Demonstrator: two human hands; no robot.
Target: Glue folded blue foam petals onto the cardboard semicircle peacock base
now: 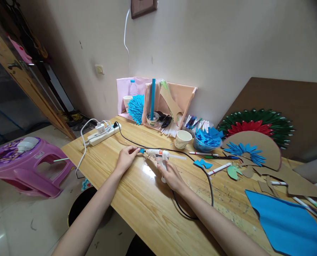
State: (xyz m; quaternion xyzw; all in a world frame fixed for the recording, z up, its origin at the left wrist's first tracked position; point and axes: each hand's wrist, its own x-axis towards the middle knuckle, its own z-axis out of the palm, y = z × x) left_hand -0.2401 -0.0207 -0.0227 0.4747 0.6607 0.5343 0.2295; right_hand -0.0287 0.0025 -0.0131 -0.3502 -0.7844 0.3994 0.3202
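My right hand (171,175) is wrapped round the handle of a white hot glue gun (156,153), its nozzle pointing left. A clear glue stick (178,156) juts from the gun's back end. In the pinched fingers of my left hand (127,157) is a small blue paper piece (141,151), right by the nozzle. Whether nozzle and paper touch, I cannot tell. The gun's black cord (210,185) loops over the table on the right. To the right lie blue paper scraps (202,164) and a cardboard semicircle (254,142) with blue paper petals (245,151) on it.
A power strip (105,134) sits at the table's left edge. Behind my hands stand a paper cup (183,139), a bowl of blue pieces (208,139) and a pink organizer (185,96). Markers (219,168), cardboard offcuts and a blue sheet (286,220) lie right. A pink stool (35,174) stands left.
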